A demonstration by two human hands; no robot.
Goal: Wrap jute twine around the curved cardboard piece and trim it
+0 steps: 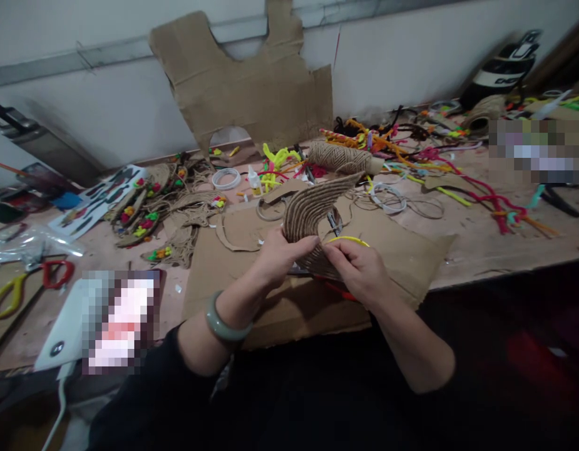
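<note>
My left hand (277,257) grips the lower edge of a curved piece covered in wound jute twine (312,210), held upright over a flat cardboard sheet (402,250). My right hand (359,269) pinches the same piece from the right, fingers closed. A yellow ring (350,239) and scissors (335,221) lie just behind my right hand. A red item shows under my right wrist. A green bangle (222,322) sits on my left wrist.
A twine spool (340,156), glue bottle (254,180), coloured pipe cleaners (411,156), wire rings (387,197) and twine decorations (143,207) crowd the bench. Yellow and red scissors (26,282) lie far left. Cut cardboard (251,81) leans on the wall. A helmet (502,69) sits back right.
</note>
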